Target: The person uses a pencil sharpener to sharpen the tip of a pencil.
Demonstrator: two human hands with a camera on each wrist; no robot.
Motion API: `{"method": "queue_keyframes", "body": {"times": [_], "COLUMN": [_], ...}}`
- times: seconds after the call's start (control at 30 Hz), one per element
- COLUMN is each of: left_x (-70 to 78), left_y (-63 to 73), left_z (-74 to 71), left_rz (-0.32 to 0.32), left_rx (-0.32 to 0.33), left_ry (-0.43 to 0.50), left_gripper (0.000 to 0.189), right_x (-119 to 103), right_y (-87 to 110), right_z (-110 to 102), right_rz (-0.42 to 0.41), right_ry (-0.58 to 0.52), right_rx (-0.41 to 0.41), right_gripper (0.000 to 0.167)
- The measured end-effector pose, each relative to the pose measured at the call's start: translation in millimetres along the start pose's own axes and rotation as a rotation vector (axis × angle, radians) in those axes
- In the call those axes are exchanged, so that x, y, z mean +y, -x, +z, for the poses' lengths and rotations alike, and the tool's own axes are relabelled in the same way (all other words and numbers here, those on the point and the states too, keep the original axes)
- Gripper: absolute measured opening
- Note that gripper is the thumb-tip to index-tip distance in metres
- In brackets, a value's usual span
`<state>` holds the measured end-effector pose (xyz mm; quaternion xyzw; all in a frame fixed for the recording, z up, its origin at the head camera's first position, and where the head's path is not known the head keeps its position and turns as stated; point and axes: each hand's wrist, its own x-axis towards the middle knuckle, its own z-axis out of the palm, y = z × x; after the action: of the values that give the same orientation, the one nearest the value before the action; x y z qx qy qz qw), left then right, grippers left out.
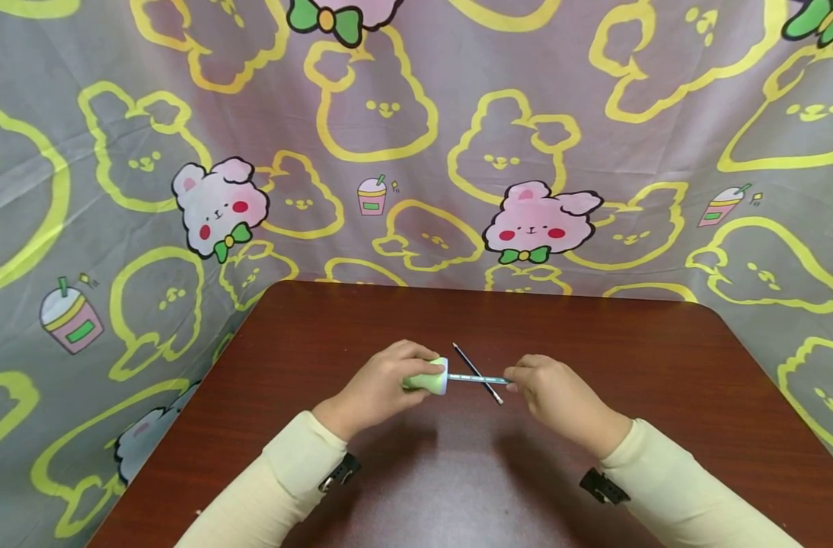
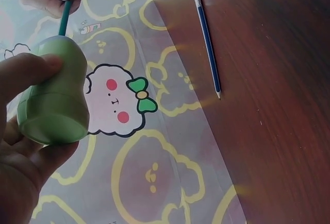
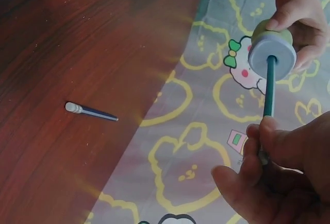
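My left hand [image 1: 387, 384] grips a green pencil sharpener [image 2: 54, 92] with a pale lid, held sideways above the table. In the right wrist view, the lid [image 3: 272, 54] shows a round hole with a teal pencil [image 3: 269, 87] going into it. My right hand [image 1: 550, 396] pinches that pencil near its outer end between thumb and fingers. The pencil lies level between the two hands in the head view; its tip is hidden inside the sharpener. Below, a dark blue pencil [image 1: 467, 359] with a white eraser end rests on the table, crossing behind the teal one in the head view.
The brown wooden table [image 1: 362, 327] has rounded far corners. A grey curtain [image 1: 416, 183] printed with yellow outlines and pink bunny faces hangs behind it and along its sides. Black straps with small devices [image 1: 604, 485] sit at both wrists, below the cream sleeves.
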<state>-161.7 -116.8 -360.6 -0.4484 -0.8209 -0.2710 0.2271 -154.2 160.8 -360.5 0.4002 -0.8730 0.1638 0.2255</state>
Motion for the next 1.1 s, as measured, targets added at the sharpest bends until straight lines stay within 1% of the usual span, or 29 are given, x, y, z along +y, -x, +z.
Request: {"method": "queue_keyframes", "body": {"times": [0.1,0.2,0.33,0.43,0.53,0.77,0.9,1.1], "left_x": [-0.4,-0.5,-0.6,-0.6,-0.5,-1.7,-2.2,-1.4], "left_y": [0.9,1.4,1.4,1.0,1.1,1.7,1.7,1.5], "left_z": [0.8,0.6,-0.1,-0.8,-1.3,-0.8,-0.1,-2.3], "left_rz": [0.017,0.029,0.059,0.073,0.069,0.063,0.053,0.035], "left_rx": [0.003,0.005,0.008,0.02,0.028,0.022,0.019,0.019], "left_ry": [0.001,-0.002,-0.018,-0.026,-0.03,-0.026,-0.018,-0.016], "left_gripper": [0.035,0.035,0.036,0.036,0.035,0.034,0.034,0.034], "right_x": [0.4,0.9,1.2,0.4,0.0,0.7,1.7,4.1], "right_y": [-0.3,-2.1,-5.4,-7.6,-9.2,-10.5,-11.2,-11.0], "right_z": [-1.6,-5.7,-13.5,-17.7,-17.8,-16.1,-16.9,-17.8], "right_rz": [0.029,0.059,0.145,0.212,0.216,0.183,0.16,0.14], "right_ry": [-0.042,-0.087,-0.221,-0.295,-0.285,-0.197,-0.201,-0.246], "right_rx": [-0.053,-0.127,-0.265,-0.33,-0.339,-0.329,-0.325,-0.33], "right_gripper": [0.016,0.011,0.008,0.01,0.009,0.008,0.008,0.008]}}
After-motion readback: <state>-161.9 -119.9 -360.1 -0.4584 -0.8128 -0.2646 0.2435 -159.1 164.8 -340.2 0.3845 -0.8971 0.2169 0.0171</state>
